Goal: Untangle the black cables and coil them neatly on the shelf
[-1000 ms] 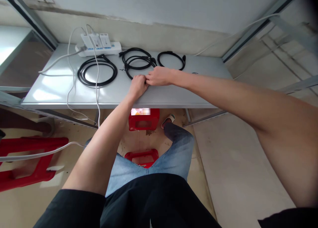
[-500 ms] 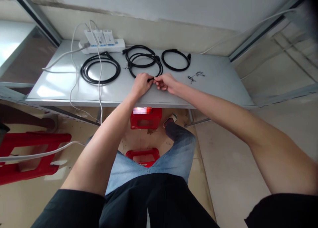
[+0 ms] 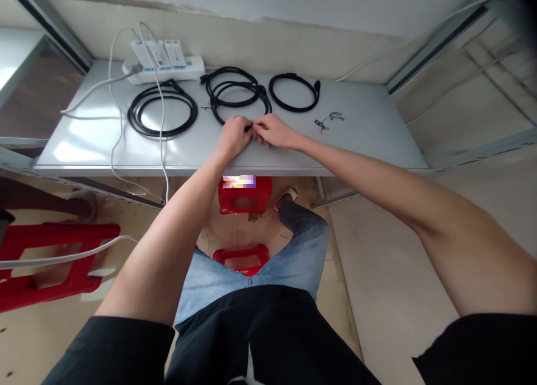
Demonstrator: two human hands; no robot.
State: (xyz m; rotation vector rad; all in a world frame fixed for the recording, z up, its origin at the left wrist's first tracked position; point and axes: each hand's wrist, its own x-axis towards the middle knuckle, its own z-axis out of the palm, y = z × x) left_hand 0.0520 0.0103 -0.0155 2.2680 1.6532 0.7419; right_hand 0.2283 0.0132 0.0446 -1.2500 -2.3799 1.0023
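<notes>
Black cable end (image 3: 248, 128), one, small; held between the two hands, just behind the front edge of the white table top (image 3: 84, 150); its cable runs back into the middle coil (image 3: 235, 94).

Left hand (image 3: 233, 136): closed, knuckles up, fingers curled over the cable end; right hand (image 3: 273, 131): palm down, coming in from the side, fingertips (image 3: 257, 133) against the cable end and beside the left hand; whether it is clamped on the cable end, cannot tell; both forearms bare, angled inward toward each other.

Black cable coils, three in all: the middle coil, looped and lying nearest the hands; left coil (image 3: 161, 111); right coil (image 3: 293, 93); small black wire ties (image 3: 329, 122), two, to the right of the right coil.

White power strip (image 3: 163, 70), one, at the back of the table; white plug adapters (image 3: 157, 54), three, seated in it; white cords (image 3: 119, 122), several, trailing over the table and down past its edge.

Red plastic stools (image 3: 243, 197), three, on the floor below.
</notes>
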